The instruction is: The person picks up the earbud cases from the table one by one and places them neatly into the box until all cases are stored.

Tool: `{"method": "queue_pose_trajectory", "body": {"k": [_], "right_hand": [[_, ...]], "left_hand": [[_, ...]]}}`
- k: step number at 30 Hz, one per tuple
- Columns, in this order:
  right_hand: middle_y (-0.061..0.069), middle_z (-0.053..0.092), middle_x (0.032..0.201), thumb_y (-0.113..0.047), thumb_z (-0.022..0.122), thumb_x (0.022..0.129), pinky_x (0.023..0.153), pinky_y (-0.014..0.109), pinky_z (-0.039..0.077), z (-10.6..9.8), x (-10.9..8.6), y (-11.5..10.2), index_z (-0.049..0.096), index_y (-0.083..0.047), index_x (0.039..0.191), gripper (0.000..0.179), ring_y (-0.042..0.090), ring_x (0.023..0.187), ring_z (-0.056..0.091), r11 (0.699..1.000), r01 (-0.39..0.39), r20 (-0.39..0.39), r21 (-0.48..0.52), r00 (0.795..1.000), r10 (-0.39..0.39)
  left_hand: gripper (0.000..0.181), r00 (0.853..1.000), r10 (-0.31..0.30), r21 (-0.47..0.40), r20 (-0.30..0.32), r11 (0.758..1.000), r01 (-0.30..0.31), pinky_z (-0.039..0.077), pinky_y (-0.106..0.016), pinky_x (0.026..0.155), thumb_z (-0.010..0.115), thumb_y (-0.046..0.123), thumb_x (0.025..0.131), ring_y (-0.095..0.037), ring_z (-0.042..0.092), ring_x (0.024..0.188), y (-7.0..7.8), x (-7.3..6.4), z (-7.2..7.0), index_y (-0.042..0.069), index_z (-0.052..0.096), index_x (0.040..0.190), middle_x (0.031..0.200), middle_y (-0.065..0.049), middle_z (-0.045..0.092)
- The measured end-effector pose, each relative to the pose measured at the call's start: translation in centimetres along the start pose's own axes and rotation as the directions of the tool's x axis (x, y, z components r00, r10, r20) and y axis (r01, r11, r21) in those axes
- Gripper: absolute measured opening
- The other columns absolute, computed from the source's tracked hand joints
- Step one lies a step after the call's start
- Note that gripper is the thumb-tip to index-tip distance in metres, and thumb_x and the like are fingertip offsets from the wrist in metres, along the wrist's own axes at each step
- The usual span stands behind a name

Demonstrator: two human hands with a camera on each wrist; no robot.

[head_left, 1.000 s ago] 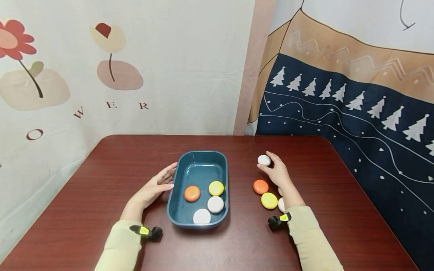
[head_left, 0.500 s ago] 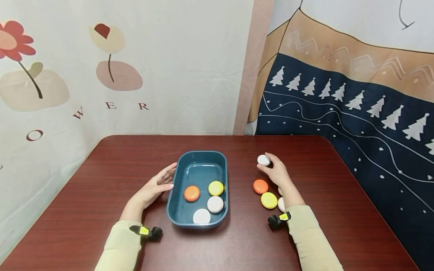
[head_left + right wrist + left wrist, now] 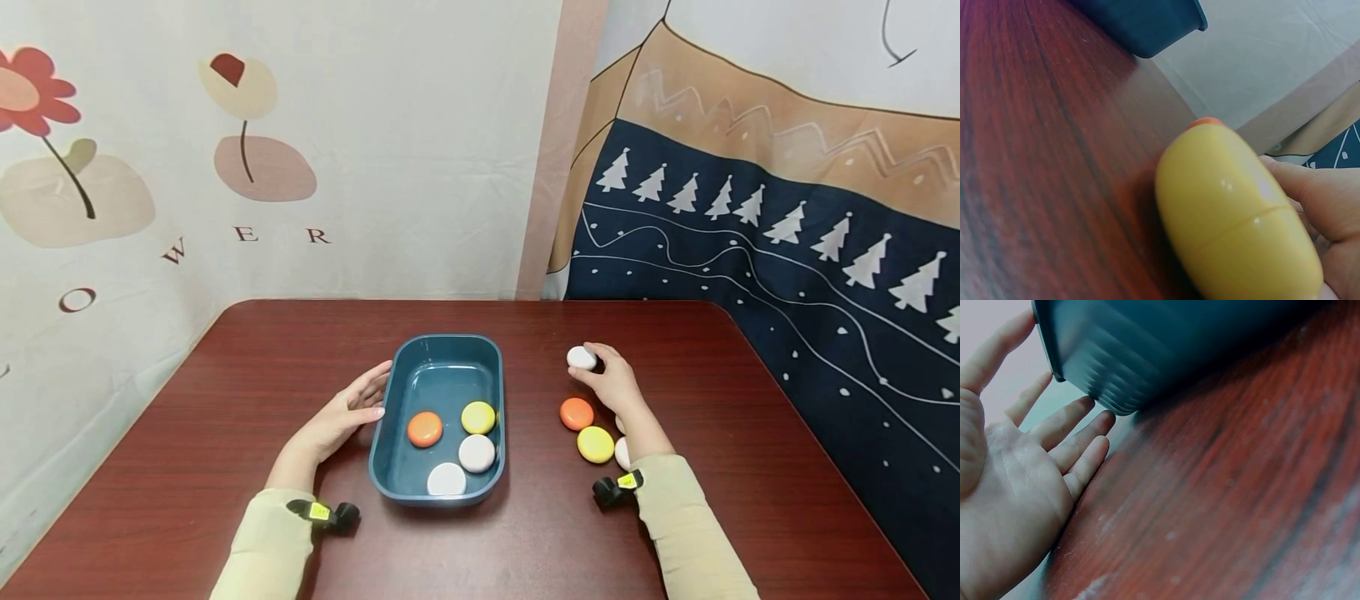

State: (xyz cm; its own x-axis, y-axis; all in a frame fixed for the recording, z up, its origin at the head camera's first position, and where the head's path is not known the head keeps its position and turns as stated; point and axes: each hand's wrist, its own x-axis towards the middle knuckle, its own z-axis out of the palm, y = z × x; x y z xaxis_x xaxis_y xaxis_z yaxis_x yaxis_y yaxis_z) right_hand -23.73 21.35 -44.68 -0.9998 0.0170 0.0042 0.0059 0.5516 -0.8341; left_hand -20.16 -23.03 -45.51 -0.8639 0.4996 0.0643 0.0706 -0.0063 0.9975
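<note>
My left hand (image 3: 341, 421) lies along the left side of a deep blue rectangular tub (image 3: 431, 385), its thumb at the rim. In the left wrist view the fingers are spread and fairly straight against the tub's side. My right hand (image 3: 617, 386) pinches a smooth rounded white disc (image 3: 580, 358) between thumb and fingers, right of the tub. Just nearer me lie an orange disc (image 3: 576, 414) and a yellow disc (image 3: 596, 445). A white disc (image 3: 622, 454) is partly hidden by the right wrist. In the right wrist view the yellow disc hides much of that hand.
Inside the tub rest an orange disc (image 3: 424, 429), a yellow disc (image 3: 477, 417) and two white discs (image 3: 477, 453) toward the near end. All stands on a dark red wood-grain table (image 3: 300, 337), with printed cloth (image 3: 420, 167) hanging behind.
My right hand has shifted very slightly left and toward me with the white disc. The left hand and the tub have stayed in place.
</note>
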Motion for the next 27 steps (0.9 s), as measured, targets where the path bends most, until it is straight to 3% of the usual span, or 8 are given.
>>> {"method": "queue_pose_trajectory", "body": {"k": [9, 19, 27], "right_hand": [[0.017, 0.039, 0.143, -0.021, 0.072, 0.087, 0.108, 0.048, 0.025, 0.14, 0.01, -0.17, 0.043, -0.002, 0.142, 0.065, 0.034, 0.134, 0.031, 0.999, -0.001, -0.007, -0.037, 1.000, 0.001], [0.023, 0.041, 0.137, -0.018, 0.072, 0.087, 0.105, 0.050, 0.029, 0.28, -0.06, -0.18, 0.044, 0.002, 0.140, 0.063, 0.040, 0.126, 0.038, 0.981, 0.058, -0.024, -0.186, 0.998, -0.063], [0.024, 0.043, 0.134, -0.016, 0.072, 0.087, 0.104, 0.051, 0.030, 0.41, 0.06, -0.06, 0.046, 0.004, 0.138, 0.061, 0.040, 0.124, 0.040, 0.973, 0.065, -0.022, -0.220, 0.997, -0.071]], "left_hand": [[0.074, 1.000, -0.007, 0.010, -0.006, 1.000, 0.008, 0.034, -0.019, 0.099, 0.060, 0.005, 0.092, -0.037, 0.022, 0.138, -0.01, 0.01, -0.04, 0.007, 0.018, 0.153, 0.154, -0.021, 0.020], [0.074, 1.000, 0.002, -0.004, -0.002, 1.000, -0.002, 0.034, -0.019, 0.100, 0.060, 0.004, 0.091, -0.029, 0.027, 0.137, -0.13, 0.09, -0.16, 0.006, 0.018, 0.153, 0.154, -0.021, 0.020], [0.074, 1.000, 0.004, -0.009, -0.001, 1.000, -0.004, 0.034, -0.019, 0.100, 0.060, 0.004, 0.091, -0.027, 0.029, 0.137, -0.17, 0.07, -0.11, 0.006, 0.018, 0.153, 0.154, -0.021, 0.020]]}}
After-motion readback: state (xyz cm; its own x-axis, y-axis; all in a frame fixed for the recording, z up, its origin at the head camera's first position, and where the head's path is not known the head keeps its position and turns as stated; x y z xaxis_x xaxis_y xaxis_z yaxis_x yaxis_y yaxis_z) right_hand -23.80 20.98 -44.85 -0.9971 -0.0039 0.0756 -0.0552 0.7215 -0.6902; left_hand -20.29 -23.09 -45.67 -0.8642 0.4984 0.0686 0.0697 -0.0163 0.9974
